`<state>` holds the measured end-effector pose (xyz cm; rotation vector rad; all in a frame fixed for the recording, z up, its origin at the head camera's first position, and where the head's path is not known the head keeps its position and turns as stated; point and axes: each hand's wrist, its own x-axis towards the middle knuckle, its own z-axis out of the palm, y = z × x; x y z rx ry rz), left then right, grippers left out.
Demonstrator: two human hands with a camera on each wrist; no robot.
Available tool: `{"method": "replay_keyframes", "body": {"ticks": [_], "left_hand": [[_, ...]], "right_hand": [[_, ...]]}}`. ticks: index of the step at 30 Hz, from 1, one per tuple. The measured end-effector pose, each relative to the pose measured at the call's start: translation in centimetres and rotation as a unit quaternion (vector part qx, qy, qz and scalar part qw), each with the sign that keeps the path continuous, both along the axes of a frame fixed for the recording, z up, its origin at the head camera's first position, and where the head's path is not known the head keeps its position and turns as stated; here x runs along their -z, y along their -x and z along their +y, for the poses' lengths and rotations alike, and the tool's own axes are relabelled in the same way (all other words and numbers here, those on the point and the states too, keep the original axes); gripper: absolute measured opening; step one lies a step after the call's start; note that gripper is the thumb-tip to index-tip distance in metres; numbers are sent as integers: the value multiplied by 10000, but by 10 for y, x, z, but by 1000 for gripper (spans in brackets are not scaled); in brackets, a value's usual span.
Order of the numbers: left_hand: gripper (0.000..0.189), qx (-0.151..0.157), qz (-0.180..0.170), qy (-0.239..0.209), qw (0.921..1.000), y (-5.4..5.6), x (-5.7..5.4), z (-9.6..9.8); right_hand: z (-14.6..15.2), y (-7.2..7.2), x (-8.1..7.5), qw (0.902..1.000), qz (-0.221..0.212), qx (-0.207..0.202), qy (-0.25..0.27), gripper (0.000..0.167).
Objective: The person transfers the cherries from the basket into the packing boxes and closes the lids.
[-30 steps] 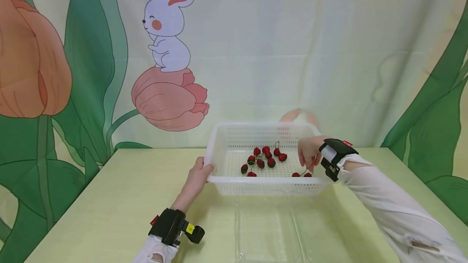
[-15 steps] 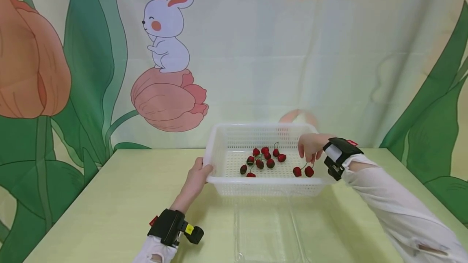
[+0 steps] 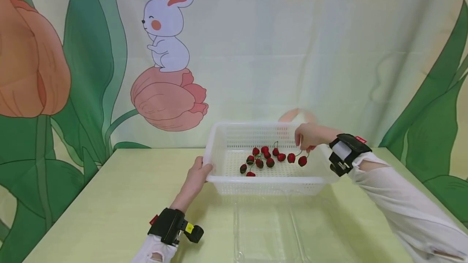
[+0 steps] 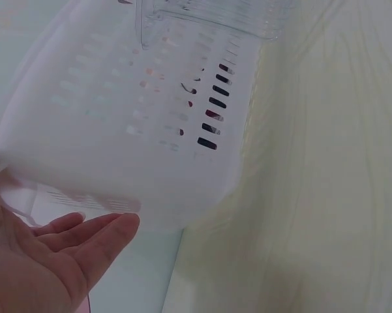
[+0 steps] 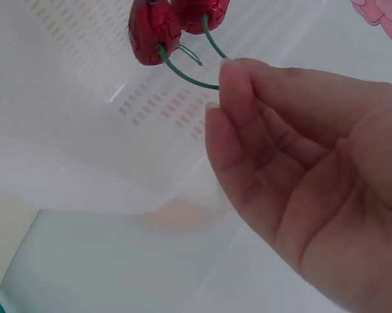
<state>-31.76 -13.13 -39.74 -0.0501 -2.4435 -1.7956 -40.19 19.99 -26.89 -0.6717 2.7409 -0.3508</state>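
Note:
My right hand (image 3: 310, 136) pinches thin green stems between thumb and fingertips inside the white plastic basket (image 3: 270, 180). Two red cherries (image 3: 302, 161) hang from those stems, raised off the basket's floor. The right wrist view shows these glossy cherries (image 5: 153, 32) close to the fingertips, partly cut off by the frame's top. Several other cherries (image 3: 259, 163) lie in the middle and left of the basket. My left hand (image 3: 197, 175) grips the basket's left rim, thumb on top. From below, the left wrist view shows that hand's fingers (image 4: 104, 244) under the rim.
A clear plastic box (image 3: 268, 230) stands on the pale yellow table (image 3: 120, 206) in front of the basket, partly under its near edge. Behind the table hangs a curtain (image 3: 248, 52) printed with a rabbit and tulips.
My right hand has risen and moved a little back, lifting the two cherries from behind the basket's front rim. The left hand keeps its hold on the basket.

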Motion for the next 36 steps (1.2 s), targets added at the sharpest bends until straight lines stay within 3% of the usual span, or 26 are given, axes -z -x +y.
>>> {"method": "replay_keyframes", "body": {"ticks": [14,20,26,30,36], "left_hand": [[41,6,-32,17,10000,0,1,0],[42,2,-24,3,10000,0,1,-1],[44,-1,-14,-28,10000,-2,-1,-1],[44,0,-10,-15,10000,-1,0,-1],[42,-31,-39,29,10000,0,2,-1]], "right_hand": [[-2,-13,-14,9961,209,-382,770,3],[-5,-15,-17,9871,712,-843,1159,6],[-13,-23,-22,9762,900,-1093,1643,8],[-22,-33,-27,9734,1093,-1173,1639,7],[-36,-49,-30,9652,1550,-1602,1371,6]]}}
